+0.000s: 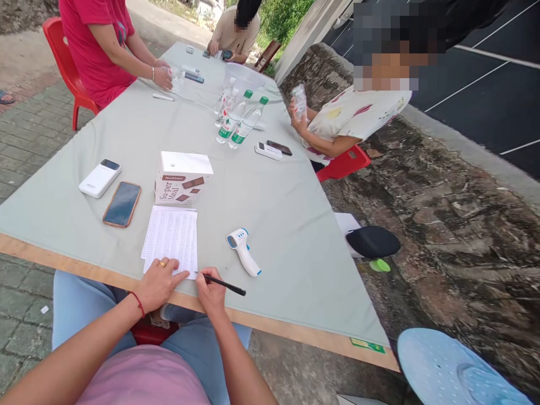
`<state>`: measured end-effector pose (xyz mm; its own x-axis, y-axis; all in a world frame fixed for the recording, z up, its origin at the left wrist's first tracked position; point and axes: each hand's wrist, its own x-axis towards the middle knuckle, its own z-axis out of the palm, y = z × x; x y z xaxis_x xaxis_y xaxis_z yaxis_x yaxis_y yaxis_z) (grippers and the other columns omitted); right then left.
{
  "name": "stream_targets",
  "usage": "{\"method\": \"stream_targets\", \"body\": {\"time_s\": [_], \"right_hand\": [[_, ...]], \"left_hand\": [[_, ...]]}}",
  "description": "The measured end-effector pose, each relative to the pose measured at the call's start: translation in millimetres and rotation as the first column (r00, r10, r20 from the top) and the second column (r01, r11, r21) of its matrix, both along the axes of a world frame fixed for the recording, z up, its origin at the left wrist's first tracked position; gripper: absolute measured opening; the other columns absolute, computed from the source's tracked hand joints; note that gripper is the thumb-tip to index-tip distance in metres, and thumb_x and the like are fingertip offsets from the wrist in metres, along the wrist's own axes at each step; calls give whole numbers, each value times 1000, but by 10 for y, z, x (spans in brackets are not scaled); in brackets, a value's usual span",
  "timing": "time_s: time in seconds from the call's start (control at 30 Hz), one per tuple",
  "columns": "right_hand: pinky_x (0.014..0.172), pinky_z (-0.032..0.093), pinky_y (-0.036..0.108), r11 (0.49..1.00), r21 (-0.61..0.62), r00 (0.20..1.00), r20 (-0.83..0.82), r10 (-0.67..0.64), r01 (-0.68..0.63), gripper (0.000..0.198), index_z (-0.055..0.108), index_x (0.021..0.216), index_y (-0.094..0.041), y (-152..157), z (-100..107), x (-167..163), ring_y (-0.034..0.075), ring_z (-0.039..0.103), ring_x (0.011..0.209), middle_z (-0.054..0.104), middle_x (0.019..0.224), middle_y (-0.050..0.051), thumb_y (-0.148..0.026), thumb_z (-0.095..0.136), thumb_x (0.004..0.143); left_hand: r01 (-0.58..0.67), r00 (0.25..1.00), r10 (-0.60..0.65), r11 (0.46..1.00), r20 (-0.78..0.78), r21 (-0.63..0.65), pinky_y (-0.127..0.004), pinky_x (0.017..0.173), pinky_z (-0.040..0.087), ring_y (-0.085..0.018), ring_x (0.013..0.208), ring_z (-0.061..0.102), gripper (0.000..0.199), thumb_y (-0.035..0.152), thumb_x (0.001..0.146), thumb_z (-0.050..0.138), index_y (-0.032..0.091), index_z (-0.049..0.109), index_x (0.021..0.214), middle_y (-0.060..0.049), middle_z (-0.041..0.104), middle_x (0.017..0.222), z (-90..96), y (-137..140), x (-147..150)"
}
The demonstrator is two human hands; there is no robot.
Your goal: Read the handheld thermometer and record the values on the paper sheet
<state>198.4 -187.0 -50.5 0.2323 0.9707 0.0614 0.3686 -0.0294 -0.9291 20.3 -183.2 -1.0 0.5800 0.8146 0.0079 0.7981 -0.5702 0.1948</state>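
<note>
My right hand (211, 289) is closed around a black pen (228, 285), whose tip meets the lower right corner of a sheet of paper (171, 236) covered in rows of small writing. Resting on the lower part of that sheet, my left hand (162, 284) has its fingers spread, with a ring and a red wrist cord. More paper lies underneath it. Just behind the sheets stands a white and brown box (182, 185) marked "Super Meal". To the right of my hands lies a white and blue infrared thermometer (243, 251).
At left lie a white power bank (100, 179) and a phone (122, 204). Several water bottles (244, 121) stand mid-table, near another power bank (269, 151) and dark phone (280, 147). Three people sit around the table; two handle clear bottles. A blue cap (447, 365) is at lower right.
</note>
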Motion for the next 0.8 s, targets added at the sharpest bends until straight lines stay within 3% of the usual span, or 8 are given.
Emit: {"method": "stream_targets", "body": {"time_s": [0.1, 0.2, 0.33, 0.43, 0.5, 0.6, 0.7, 0.8], "right_hand": [[59, 44, 28, 998, 38, 999, -11, -53, 53, 17, 53, 73, -21, -7, -31, 15, 15, 51, 60, 55, 63, -3, -37, 51, 79], [72, 48, 31, 989, 109, 994, 26, -102, 98, 25, 57, 91, -19, 9, -60, 15, 18, 58, 78, 63, 84, 3, -41, 46, 87], [85, 46, 35, 972, 221, 974, 193, -120, 76, 29, 55, 108, -19, 112, -89, -13, 20, 58, 96, 62, 100, 8, -37, 37, 95], [82, 45, 36, 962, 273, 911, 392, -129, 19, 31, 52, 117, -18, 255, -90, -37, 21, 58, 96, 60, 104, 10, -28, 31, 96], [78, 43, 35, 966, 255, 834, 541, -109, -40, 33, 53, 119, -16, 362, -76, -61, 22, 58, 91, 61, 103, 11, -21, 30, 95], [75, 40, 33, 976, 188, 728, 684, -51, -108, 30, 58, 111, -17, 494, -48, -127, 21, 58, 83, 63, 95, 9, -14, 36, 91], [73, 37, 31, 982, 136, 694, 720, -10, -128, 28, 61, 108, -17, 547, -48, -216, 19, 57, 77, 62, 86, 6, -12, 42, 89], [72, 38, 32, 982, 140, 702, 712, -10, -128, 31, 61, 113, -17, 514, -92, -291, 20, 57, 76, 62, 84, 6, -13, 44, 88]], "left_hand": [[-1, 1000, 1, 1000, 8, 7, -36, 74, 33, -24, 91, 48, 37, 15, 93, 41, 29, 55, 124, -8, 54, 108, -9, -1, -6], [-11, 1000, 11, 1000, 23, 8, -36, 74, 34, -24, 90, 49, 37, 13, 91, 43, 30, 56, 122, -8, 54, 106, -18, 1, -8], [-29, 996, 30, 1000, 85, -2, -35, 74, 36, -23, 89, 50, 36, 11, 90, 43, 28, 57, 118, -8, 55, 104, -35, 5, -12], [-65, 958, 73, 997, 277, -41, -37, 78, 40, -23, 92, 51, 33, 14, 89, 47, 23, 54, 120, -9, 56, 104, -79, 7, -53], [-118, 849, 155, 988, 505, -104, -38, 81, 42, -23, 93, 51, 35, 21, 88, 50, 20, 49, 123, -9, 57, 103, -121, 10, -107], [-214, 544, 351, 936, 762, -278, -36, 80, 45, -20, 89, 53, 33, 31, 91, 49, 20, 46, 122, -8, 56, 100, -170, 16, -200], [-252, 255, 499, 861, 828, -442, -34, 81, 47, -19, 93, 55, 32, 38, 91, 48, 19, 48, 117, -8, 55, 101, -194, 19, -266], [-249, 134, 558, 819, 819, -517, -33, 81, 48, -19, 94, 56, 34, 42, 88, 53, 20, 51, 113, -7, 55, 99, -229, 78, -319]]}}
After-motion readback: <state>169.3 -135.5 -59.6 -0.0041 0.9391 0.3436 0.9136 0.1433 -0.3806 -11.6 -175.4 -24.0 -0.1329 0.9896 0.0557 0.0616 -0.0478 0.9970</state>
